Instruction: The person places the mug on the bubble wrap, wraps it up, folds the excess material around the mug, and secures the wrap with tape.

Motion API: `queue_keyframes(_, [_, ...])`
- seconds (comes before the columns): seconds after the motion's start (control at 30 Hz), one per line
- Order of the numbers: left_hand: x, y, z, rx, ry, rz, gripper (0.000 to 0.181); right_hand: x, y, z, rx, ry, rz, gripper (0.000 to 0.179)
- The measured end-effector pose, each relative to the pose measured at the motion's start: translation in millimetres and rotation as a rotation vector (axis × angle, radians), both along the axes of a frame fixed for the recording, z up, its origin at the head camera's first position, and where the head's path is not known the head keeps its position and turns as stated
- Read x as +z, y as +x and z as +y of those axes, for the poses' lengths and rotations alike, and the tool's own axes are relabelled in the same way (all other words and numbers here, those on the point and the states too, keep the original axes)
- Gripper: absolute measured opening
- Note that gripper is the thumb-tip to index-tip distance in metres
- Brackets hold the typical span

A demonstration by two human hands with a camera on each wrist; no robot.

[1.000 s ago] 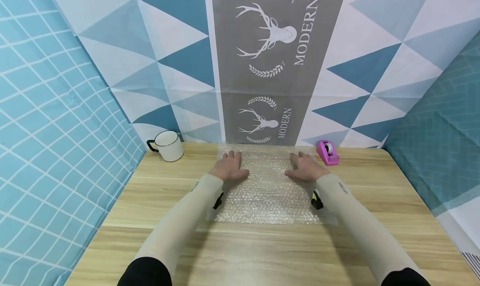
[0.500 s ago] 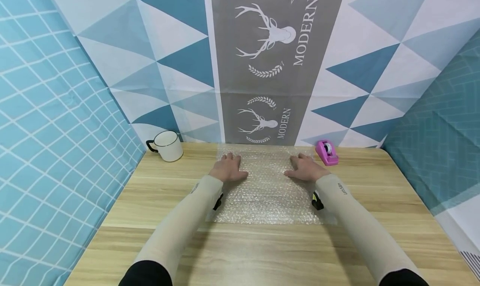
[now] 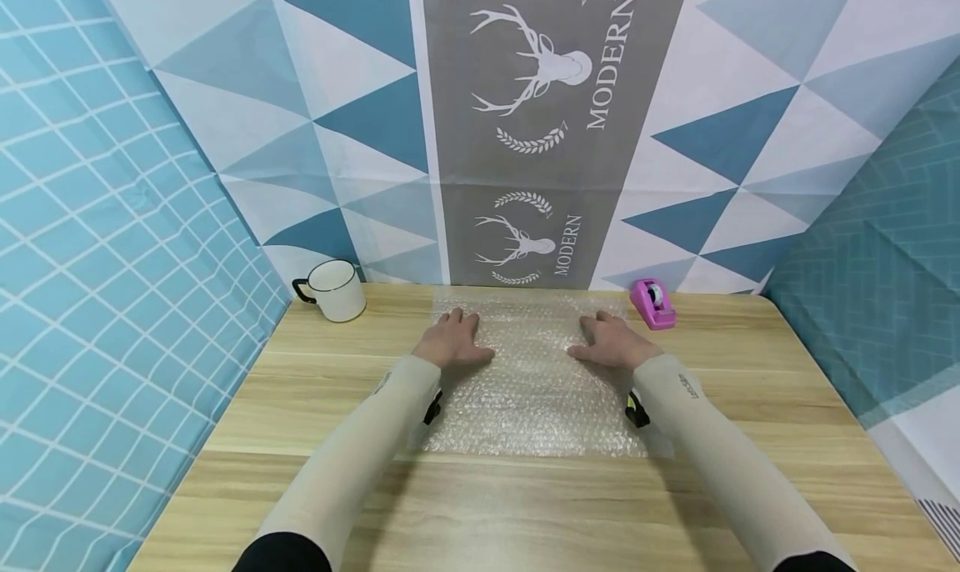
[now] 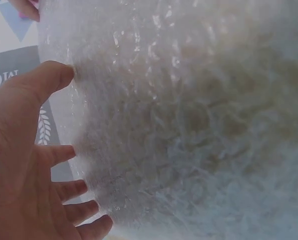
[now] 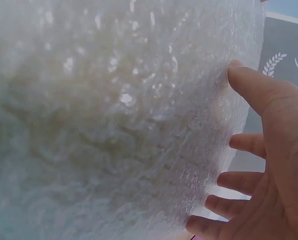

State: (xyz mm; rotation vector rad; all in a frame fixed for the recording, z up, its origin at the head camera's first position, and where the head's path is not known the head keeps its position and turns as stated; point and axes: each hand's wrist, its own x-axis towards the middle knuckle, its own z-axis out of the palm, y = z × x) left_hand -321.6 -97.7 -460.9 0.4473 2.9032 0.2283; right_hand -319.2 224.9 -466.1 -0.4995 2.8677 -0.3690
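Note:
A clear sheet of bubble wrap (image 3: pixel 532 388) lies flat on the wooden table, reaching back to the patterned wall cloth. On its left part rests my left hand (image 3: pixel 452 341), fingers spread and fingertips touching the plastic. My right hand (image 3: pixel 613 343) mirrors it on the right part, thumb pointing inward. Close up in the left wrist view, the thumb and fingertips of the left hand (image 4: pixel 34 150) press on the bubble wrap (image 4: pixel 188 120). The right wrist view has the right hand (image 5: pixel 273 150) with its fingertips likewise on the bubble wrap (image 5: pixel 114 125).
A white mug (image 3: pixel 337 293) with a black handle stands at the table's back left. Just right of the bubble wrap sits a pink tape dispenser (image 3: pixel 653 303). The wooden table (image 3: pixel 487 514) is bounded by cloth-covered walls at the back and both sides.
The near edge of the bubble wrap has shifted slightly toward me. My left hand has slid a little left and nearer; the right hand stays almost in place. Mug and tape dispenser have not moved.

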Motion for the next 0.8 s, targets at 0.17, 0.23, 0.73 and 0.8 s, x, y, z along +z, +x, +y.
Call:
queue_keyframes(0.17, [-0.7,4.1,-2.7,0.013,-0.006,-0.032,0.089,0.9,5.6,-2,0.015,0.017,0.025,0.082])
queue_keyframes(0.23, [-1.8,5.5,-3.6,0.014,-0.005,-0.038,0.09,1.1,7.5,-3,0.009,0.019,0.015,0.082])
queue_keyframes(0.73, [-1.9,23.2,-10.1,-0.007,0.021,-0.031,0.088,2.8,26.7,-6,-0.022,-0.003,-0.041,0.083])
queue_keyframes(0.8, [-3.4,25.7,-12.2,-0.013,0.025,-0.028,0.089,3.3,29.8,-7,-0.019,-0.006,-0.04,0.083])
